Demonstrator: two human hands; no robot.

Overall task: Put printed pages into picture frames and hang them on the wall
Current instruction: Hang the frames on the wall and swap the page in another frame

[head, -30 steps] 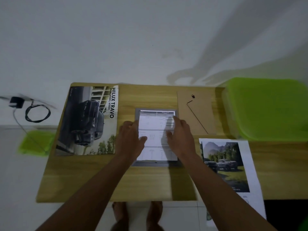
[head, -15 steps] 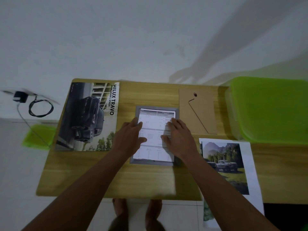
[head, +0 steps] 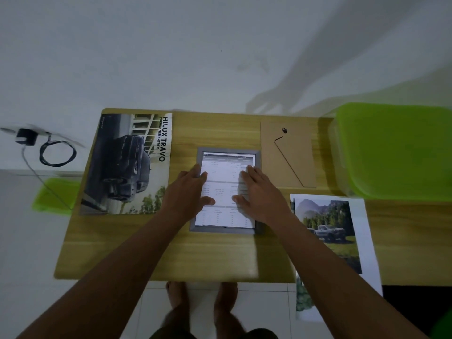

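Note:
A grey picture frame [head: 221,230] lies flat at the middle of the wooden table [head: 151,255]. A white printed page [head: 223,177] with small text lies inside it. My left hand [head: 188,192] presses flat on the page's left edge, fingers straight. My right hand [head: 260,194] presses flat on the page's right side. The frame's brown backing board [head: 293,165] with its stand lies just right of the frame. A truck-in-landscape print [head: 330,231] lies at the right, hanging over the table's front edge.
A dark truck brochure [head: 127,165] lies at the table's left. A green plastic box [head: 396,150] stands at the back right. A charger and coiled cable [head: 49,152] and a green lid [head: 56,194] lie on the floor left. The wall rises behind the table.
Both hands slid a little apart and farther up the page, flattening it into the frame. The view shifted slightly.

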